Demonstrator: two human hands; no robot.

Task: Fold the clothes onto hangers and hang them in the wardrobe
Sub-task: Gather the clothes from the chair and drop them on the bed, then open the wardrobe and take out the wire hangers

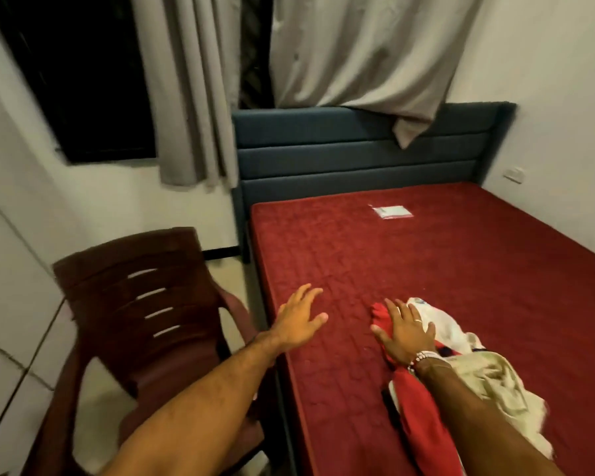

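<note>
Well: red mattress point(461, 262) against blue headboard point(323, 159), brown chair point(145, 304) beside. Left hand point(299, 321) splayed at its edge, right hand point(404, 333) flat on clothes point(488, 376) — pile cut off below.

Holds the left grip point(301, 319) out, palm down and fingers spread, and lays the right grip point(404, 333) flat, fingers straight.

Mattress point(443, 269) bare ahead and right, up to headboard point(358, 156); only a small packet point(392, 211) near it. Clothes pile point(474, 372) blocks near right edge. Chair point(145, 321) crowds bed's left side.
</note>
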